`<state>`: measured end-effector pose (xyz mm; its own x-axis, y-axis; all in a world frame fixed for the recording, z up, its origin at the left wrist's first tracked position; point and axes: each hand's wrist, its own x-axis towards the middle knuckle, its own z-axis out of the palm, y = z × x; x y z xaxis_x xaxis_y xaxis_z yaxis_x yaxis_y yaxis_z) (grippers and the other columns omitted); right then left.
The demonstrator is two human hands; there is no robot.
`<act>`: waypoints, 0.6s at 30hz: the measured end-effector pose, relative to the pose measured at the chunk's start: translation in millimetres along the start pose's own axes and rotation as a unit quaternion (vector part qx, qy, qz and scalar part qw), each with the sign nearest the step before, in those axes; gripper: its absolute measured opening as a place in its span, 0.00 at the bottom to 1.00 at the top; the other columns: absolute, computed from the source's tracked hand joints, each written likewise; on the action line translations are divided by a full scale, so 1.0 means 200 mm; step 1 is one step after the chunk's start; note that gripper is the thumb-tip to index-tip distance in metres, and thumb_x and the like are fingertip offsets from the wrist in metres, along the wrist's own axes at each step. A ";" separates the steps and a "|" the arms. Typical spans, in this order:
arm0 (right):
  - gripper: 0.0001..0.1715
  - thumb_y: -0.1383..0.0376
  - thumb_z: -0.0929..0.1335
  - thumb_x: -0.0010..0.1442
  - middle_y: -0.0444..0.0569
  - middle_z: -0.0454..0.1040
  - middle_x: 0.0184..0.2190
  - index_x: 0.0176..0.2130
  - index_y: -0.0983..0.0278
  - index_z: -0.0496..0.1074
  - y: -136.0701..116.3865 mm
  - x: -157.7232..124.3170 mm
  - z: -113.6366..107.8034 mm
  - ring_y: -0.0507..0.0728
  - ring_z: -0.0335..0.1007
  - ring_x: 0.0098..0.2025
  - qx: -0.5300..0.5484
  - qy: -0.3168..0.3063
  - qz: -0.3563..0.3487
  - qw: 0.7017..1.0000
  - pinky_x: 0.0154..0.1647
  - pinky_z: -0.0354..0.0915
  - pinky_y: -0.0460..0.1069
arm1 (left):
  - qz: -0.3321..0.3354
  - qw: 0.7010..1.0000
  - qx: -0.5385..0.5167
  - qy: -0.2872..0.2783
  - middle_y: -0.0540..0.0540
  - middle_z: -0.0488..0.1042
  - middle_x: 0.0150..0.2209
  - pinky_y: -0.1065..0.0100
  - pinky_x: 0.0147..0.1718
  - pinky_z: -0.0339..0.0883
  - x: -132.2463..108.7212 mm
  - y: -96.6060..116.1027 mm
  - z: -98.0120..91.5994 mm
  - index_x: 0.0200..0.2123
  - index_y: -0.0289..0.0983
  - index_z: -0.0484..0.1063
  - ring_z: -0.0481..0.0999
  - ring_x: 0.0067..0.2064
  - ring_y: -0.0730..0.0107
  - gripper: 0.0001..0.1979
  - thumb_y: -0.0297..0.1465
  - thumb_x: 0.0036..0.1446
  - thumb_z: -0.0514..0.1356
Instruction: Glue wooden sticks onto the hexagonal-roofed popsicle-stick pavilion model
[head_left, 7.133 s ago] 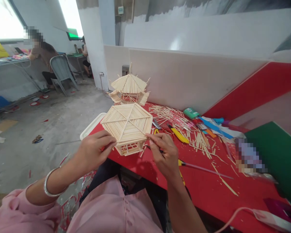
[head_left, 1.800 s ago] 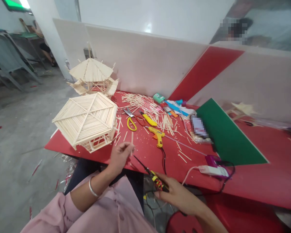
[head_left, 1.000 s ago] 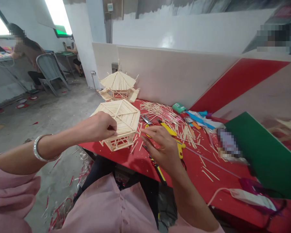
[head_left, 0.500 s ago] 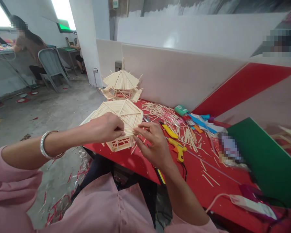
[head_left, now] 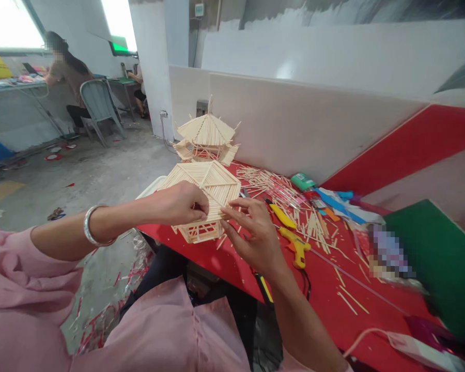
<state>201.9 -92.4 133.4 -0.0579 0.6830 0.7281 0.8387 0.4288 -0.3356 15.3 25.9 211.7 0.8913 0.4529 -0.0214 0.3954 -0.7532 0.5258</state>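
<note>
At the roof (head_left: 220, 178), left fingers (head_left: 200, 199) curled, right fingers (head_left: 241, 215) parted, hold unclear (label (head_left: 301, 179) illegible)

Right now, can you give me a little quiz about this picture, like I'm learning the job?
1. True or false: the silver bangle is on the same arm as the left hand.

2. Pick one. The fingertips of the right hand are closest to: A, the grey chair; B, the near stick model; C, the green board.

3. Fill the gap: the glue gun on the red table is ____ in colour.

Key: 1 true; 2 B; 3 yellow.
</note>
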 end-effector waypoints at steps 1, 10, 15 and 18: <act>0.14 0.67 0.69 0.61 0.53 0.73 0.46 0.48 0.56 0.75 0.00 0.00 0.00 0.61 0.67 0.50 -0.002 0.001 -0.002 1.000 0.50 0.66 0.59 | -0.008 1.000 0.013 -0.011 0.50 0.77 0.26 0.73 0.25 0.57 0.00 0.01 0.00 0.28 0.37 0.78 0.71 0.26 0.75 0.09 0.26 0.48 0.57; 0.17 0.67 0.69 0.61 0.52 0.73 0.47 0.50 0.57 0.74 -0.01 -0.05 -0.06 0.61 0.67 0.52 -0.013 0.027 0.006 1.000 0.53 0.66 0.60 | -0.057 0.993 0.090 -0.050 0.48 0.78 0.29 0.70 0.28 0.56 0.03 0.09 -0.03 0.28 0.37 0.78 0.71 0.28 0.73 0.09 0.27 0.47 0.56; 0.14 0.64 0.69 0.62 0.51 0.75 0.46 0.48 0.57 0.76 0.04 -0.21 -0.22 0.59 0.71 0.49 -0.064 0.051 0.088 0.993 0.52 0.67 0.57 | -0.075 0.987 0.123 -0.075 0.49 0.77 0.26 0.69 0.28 0.55 0.06 0.11 -0.05 0.25 0.38 0.77 0.71 0.27 0.72 0.07 0.29 0.45 0.58; 0.15 0.58 0.66 0.63 0.51 0.77 0.45 0.47 0.58 0.77 0.17 -0.38 -0.32 0.58 0.73 0.48 -0.135 0.042 0.238 0.961 0.51 0.68 0.54 | -0.082 0.985 0.124 -0.089 0.50 0.75 0.24 0.69 0.27 0.54 0.09 0.10 -0.06 0.23 0.38 0.75 0.70 0.25 0.72 0.06 0.30 0.44 0.58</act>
<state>269.6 -168.2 105.5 0.4011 0.7084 0.5809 0.8704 -0.0969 -0.4827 36.0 24.7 232.5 0.8266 0.5049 -0.2489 0.5604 -0.7797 0.2795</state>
